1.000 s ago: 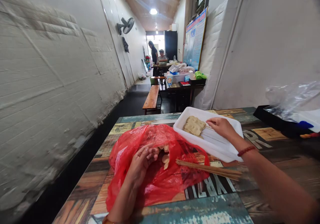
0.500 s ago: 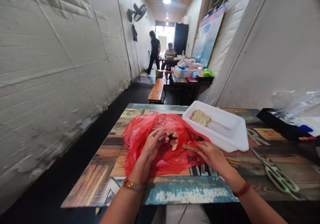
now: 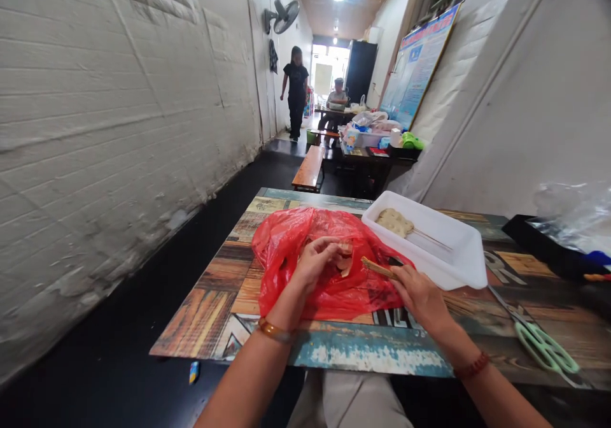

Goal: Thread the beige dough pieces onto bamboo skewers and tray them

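Note:
A red plastic bag (image 3: 291, 249) lies open on the painted wooden table (image 3: 210, 307). My left hand (image 3: 317, 262) rests on it with fingers curled around a pale food slice (image 3: 344, 257) at the bag's mouth. My right hand (image 3: 420, 294) lies just right of the bag, closed on a bundle of bamboo skewers (image 3: 377, 267) whose tips point toward the slices. Behind it stands a white tray (image 3: 458, 256) holding skewered pale slices (image 3: 394, 221).
Green-handled scissors (image 3: 544, 345) lie at the right. A black tray (image 3: 548, 246) with a clear plastic bag (image 3: 577, 214) sits far right. A brick wall runs along the left. Down the aisle are a bench (image 3: 310, 167), a cluttered table, one person standing and one seated.
My right hand left the white tray, came down to the skewer bundle and gripped it. My left hand stayed in the bag on the slices. The view shifted, and the far person walked closer.

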A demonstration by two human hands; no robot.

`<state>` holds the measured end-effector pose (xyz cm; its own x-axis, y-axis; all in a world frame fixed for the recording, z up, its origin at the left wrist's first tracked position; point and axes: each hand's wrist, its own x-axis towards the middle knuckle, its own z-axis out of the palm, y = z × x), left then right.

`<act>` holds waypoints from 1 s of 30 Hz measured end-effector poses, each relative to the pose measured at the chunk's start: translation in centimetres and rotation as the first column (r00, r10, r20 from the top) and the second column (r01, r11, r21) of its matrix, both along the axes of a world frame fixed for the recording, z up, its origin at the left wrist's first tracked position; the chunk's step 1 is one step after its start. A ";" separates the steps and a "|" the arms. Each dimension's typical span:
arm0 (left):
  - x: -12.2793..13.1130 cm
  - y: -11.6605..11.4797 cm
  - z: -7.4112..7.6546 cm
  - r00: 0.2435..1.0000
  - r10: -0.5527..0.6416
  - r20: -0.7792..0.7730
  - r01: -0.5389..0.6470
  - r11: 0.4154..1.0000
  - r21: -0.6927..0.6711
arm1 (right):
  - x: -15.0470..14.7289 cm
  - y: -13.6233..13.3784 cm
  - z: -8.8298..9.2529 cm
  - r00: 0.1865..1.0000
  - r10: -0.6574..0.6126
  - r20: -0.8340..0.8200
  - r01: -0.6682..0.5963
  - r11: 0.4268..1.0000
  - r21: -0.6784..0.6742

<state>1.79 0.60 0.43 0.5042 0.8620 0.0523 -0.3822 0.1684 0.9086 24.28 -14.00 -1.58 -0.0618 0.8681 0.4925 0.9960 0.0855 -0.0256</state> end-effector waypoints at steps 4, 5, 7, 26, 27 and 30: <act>0.4 -0.3 -0.3 0.993 0.031 -0.115 -0.001 0.967 0.254 | -1.1 0.6 0.6 0.998 0.037 0.060 -0.033 0.998 -0.055; 0.4 -0.3 -0.3 0.987 0.073 -0.146 -0.021 0.945 0.325 | -1.4 0.8 0.7 0.997 0.036 0.064 -0.032 0.998 -0.055; 0.5 -0.4 -0.4 0.964 0.168 -0.207 -0.047 0.873 0.485 | -1.8 1.1 0.7 0.997 0.028 0.072 -0.025 0.998 -0.054; 0.7 0.5 0.0 0.807 0.370 -0.461 0.269 0.465 0.844 | -3.7 1.4 4.1 0.999 -0.009 0.053 0.015 0.993 -0.115; 0.7 0.4 0.0 0.809 0.367 -0.459 0.262 0.473 0.841 | -3.4 1.2 4.0 0.999 -0.004 0.045 0.009 0.994 -0.112; 0.5 0.3 0.2 0.831 0.341 -0.441 0.211 0.539 0.815 | -2.4 0.6 3.5 0.999 0.033 0.015 -0.031 0.995 -0.099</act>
<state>2.27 0.94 0.64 0.6279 0.5964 0.5000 0.1864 -0.7390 0.6474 21.91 -13.44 1.93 -0.0978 0.9100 0.4028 0.9932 0.1151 -0.0189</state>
